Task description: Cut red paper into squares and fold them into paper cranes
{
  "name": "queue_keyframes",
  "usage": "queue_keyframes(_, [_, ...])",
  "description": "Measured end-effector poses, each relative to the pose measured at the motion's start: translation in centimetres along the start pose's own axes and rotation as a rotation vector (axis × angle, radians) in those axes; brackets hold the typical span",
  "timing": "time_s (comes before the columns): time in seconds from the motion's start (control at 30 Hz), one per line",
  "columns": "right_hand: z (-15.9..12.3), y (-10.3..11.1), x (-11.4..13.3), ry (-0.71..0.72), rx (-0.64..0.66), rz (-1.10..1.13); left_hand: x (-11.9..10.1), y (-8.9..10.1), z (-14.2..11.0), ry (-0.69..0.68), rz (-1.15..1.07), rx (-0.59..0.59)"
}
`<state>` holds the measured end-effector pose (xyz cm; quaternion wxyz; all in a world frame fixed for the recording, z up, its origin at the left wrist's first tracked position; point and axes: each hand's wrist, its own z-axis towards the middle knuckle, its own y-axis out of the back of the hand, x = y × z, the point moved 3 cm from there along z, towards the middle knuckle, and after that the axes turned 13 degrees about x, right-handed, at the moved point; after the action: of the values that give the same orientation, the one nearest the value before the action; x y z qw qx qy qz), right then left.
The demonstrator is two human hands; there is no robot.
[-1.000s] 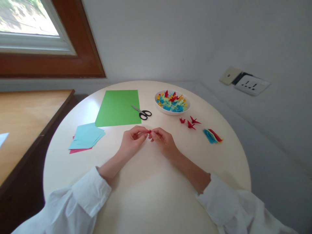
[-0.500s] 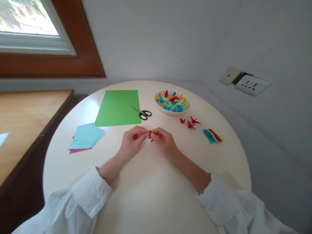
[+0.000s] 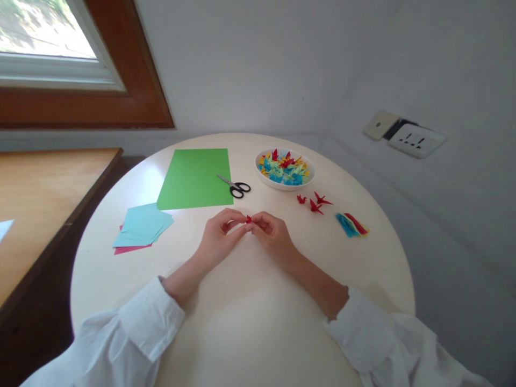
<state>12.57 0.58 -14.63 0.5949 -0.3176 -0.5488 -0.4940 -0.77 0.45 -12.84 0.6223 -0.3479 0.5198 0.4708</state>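
Note:
A tiny piece of folded red paper [image 3: 249, 219] is pinched between my two hands near the middle of the round white table [image 3: 242, 322]. My left hand [image 3: 221, 230] grips its left side with thumb and forefinger. From the right, my right hand [image 3: 271, 232] pinches it too, and the two thumb tips meet just below it. Fingers cover most of the paper, so its full shape is hidden. To the right of my right hand lie three red paper cranes [image 3: 316, 206]. Black-handled scissors [image 3: 238, 188] rest beyond my hands, their blades on a green sheet [image 3: 193, 177].
A white dish [image 3: 284, 187] full of colourful paper cranes stands at the back. At the right lies a bundle of coloured paper strips [image 3: 351, 224]. Light blue paper squares [image 3: 143, 224] overlap pink ones at the left. A wooden surface [image 3: 48, 188] adjoins on the left.
My thumbs have shifted slightly, their tips now together just under the red paper. Both hands stay in the same place, and everything else on the table is unmoved.

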Motion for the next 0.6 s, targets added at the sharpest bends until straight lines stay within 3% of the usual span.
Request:
queue_keyframes(0.33, [-0.3, 0.0, 0.7, 0.044, 0.016, -0.157, -0.1, 0.4, 0.0, 0.096, 0.083, -0.048])
queue_keyframes(0.6, [-0.4, 0.2, 0.8, 0.026, 0.034, -0.165, 1.0, 0.8, 0.1, 0.157, -0.073, -0.074])
